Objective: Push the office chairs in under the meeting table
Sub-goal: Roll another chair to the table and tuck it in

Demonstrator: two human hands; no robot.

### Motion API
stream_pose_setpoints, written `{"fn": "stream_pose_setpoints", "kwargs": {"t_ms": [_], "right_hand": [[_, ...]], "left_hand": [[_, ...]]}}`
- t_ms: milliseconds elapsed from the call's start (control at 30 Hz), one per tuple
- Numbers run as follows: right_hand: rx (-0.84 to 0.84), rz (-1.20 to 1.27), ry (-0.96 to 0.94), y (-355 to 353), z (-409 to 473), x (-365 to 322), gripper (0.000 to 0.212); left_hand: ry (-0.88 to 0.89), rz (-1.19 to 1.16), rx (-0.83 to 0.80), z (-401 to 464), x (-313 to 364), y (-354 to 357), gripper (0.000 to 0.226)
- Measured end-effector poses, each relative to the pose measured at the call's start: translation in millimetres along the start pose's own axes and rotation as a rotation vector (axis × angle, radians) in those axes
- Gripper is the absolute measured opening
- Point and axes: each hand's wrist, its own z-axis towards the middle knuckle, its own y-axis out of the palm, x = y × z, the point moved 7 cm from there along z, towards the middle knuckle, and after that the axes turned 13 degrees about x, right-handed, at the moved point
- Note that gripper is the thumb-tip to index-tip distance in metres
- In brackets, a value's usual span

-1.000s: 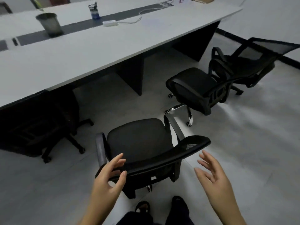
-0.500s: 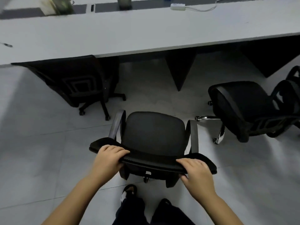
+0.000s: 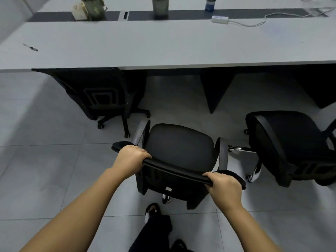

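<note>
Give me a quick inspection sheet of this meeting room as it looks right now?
Surface: grey meeting table, long, with a dark centre strip.
Job's things: middle chair out on the floor; left chair tucked under; right chair out.
Clutter: pen, potted plant, dark cup, bottle.
Hands: left hand and right hand grip the middle chair's backrest top.
Cables: white power strip with cord on the table.
Surroundings: grey tiled floor.
</note>
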Motion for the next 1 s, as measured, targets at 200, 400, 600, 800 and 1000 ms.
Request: {"fn": "stream_pose_setpoints", "kwargs": {"t_ms": [200,400,600,800,1000], "right_hand": [[0.055,-0.067,-0.004,4.7,53.2,36.5,0.023],[0.034,-0.129,0.006,19.2,128.1,75.7,0.024],[-0.012,-0.140,0.006,38.3,207.5,113.2,0.022],[-0.115,-0.130,-0.023,64.5,302.4,149.7,0.016],[-0.292,-0.155,-0.101,95.9,411.3,179.9,0.022]], "left_hand": [[0.044,0.020,-0.075,75.3,-6.2,26.8,0.024],[0.086,0.155,-0.148,148.6,-21.8,50.7,0.031],[0.093,0.149,-0.122,219.0,-25.2,59.5,0.010],[-0.045,0.144,-0.152,291.3,-39.6,74.3,0.013],[-0.169,0.194,-0.204,365.0,-60.1,92.6,0.015]]}}
